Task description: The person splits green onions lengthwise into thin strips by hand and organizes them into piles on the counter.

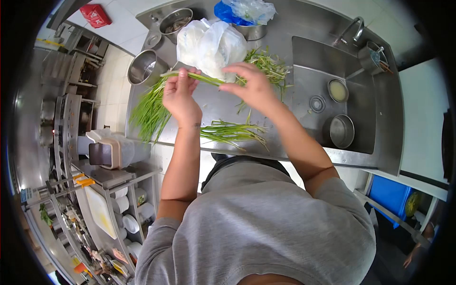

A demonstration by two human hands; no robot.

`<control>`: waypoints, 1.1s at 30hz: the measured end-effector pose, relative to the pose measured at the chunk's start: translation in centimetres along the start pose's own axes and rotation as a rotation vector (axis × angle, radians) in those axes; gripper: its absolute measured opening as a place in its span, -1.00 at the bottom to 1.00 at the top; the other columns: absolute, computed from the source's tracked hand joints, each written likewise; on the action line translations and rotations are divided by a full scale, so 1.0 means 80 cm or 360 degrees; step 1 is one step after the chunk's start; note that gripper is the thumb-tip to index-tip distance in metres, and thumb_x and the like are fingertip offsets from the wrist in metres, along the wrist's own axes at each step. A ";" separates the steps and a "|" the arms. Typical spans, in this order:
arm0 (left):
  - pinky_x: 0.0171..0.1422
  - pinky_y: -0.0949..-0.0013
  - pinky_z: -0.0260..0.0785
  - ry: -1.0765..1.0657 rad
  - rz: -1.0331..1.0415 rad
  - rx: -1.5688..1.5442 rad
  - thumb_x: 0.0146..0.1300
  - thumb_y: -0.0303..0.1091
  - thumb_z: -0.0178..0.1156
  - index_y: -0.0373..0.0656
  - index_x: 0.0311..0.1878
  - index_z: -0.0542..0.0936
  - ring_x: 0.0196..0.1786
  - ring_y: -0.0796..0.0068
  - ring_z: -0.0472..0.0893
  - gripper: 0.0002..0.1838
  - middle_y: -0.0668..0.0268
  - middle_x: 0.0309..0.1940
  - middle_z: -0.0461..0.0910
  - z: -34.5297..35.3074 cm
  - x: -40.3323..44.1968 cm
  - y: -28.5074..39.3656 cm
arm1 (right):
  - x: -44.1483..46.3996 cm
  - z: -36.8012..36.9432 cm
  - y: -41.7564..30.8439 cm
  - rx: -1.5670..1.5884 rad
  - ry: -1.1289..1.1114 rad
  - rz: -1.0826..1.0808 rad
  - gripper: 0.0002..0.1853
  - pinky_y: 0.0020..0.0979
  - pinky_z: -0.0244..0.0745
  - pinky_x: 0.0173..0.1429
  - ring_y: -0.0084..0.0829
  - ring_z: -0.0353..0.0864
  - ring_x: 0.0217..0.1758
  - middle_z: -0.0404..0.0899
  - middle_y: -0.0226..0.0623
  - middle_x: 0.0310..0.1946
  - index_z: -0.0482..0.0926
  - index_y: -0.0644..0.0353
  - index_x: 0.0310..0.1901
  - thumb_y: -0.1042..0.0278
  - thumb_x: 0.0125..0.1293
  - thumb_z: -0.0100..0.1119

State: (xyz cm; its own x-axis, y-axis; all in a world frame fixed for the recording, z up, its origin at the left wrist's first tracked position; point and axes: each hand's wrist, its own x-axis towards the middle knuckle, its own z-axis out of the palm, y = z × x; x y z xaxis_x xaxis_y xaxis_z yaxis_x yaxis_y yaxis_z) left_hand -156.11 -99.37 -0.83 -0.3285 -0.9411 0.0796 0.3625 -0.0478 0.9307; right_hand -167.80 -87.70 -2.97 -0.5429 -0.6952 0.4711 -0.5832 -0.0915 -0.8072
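My left hand [183, 99] is closed around some green onions [205, 78], whose stalks stretch across toward the right. Close to their right end, my right hand [255, 90] has its thumb and fingers apart and holds nothing I can see. A large heap of green onions [151, 114] lies on the steel counter [216, 105] beside my left hand. Another bunch [232, 132] rests along the front edge. Behind my right hand spreads a pile of loose, paler leaves and trimmings [266, 69].
White plastic bags [211, 45] stand at the back, near a steel pot [176, 23] and an empty steel pot [146, 66]. On the right, a sink [361, 114] with a faucet [354, 31] holds two bowls [342, 130]. A shelf rack [121, 175] stands lower left.
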 end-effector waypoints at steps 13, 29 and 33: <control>-0.22 0.47 0.47 0.0078 0.0533 0.0466 0.24 -0.40 0.18 -0.40 -0.22 0.54 -0.34 0.44 0.61 -0.79 0.16 -0.39 0.62 -0.164 0.143 0.087 | -0.059 -0.030 0.054 -0.0347 0.0022 0.0639 -0.86 -0.46 0.43 -0.24 -0.44 0.57 -0.37 0.62 -0.26 -0.40 0.62 0.20 -0.26 0.41 0.13 0.20; 0.08 0.14 0.33 -0.0542 0.0542 0.1940 0.18 -0.34 0.16 -0.18 -0.01 0.55 -0.05 0.03 0.51 -0.69 0.06 -0.12 0.57 -0.373 0.217 -0.045 | -0.208 0.037 0.033 -0.0871 0.0202 0.1237 -0.73 -0.41 0.45 -0.16 -0.37 0.58 -0.32 0.62 -0.17 -0.29 0.60 0.25 -0.16 0.37 0.08 0.26; 0.10 0.17 0.31 -0.0826 0.0644 0.1941 0.16 -0.39 0.15 -0.15 -0.07 0.58 -0.05 0.06 0.48 -0.75 0.09 -0.15 0.57 -0.369 0.172 -0.054 | -0.229 0.062 0.030 -0.1012 0.0101 0.1195 -0.73 -0.36 0.47 -0.13 -0.28 0.60 -0.27 0.61 -0.14 -0.27 0.61 0.24 -0.18 0.35 0.05 0.26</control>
State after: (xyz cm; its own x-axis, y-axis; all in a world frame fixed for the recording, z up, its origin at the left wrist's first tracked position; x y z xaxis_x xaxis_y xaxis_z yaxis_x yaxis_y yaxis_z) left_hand -136.42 -121.98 -14.27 -0.7655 -0.5754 0.2880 -0.3855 0.7686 0.5106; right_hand -156.26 -78.74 -15.34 -0.9258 -0.3744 -0.0524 -0.2797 0.7716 -0.5713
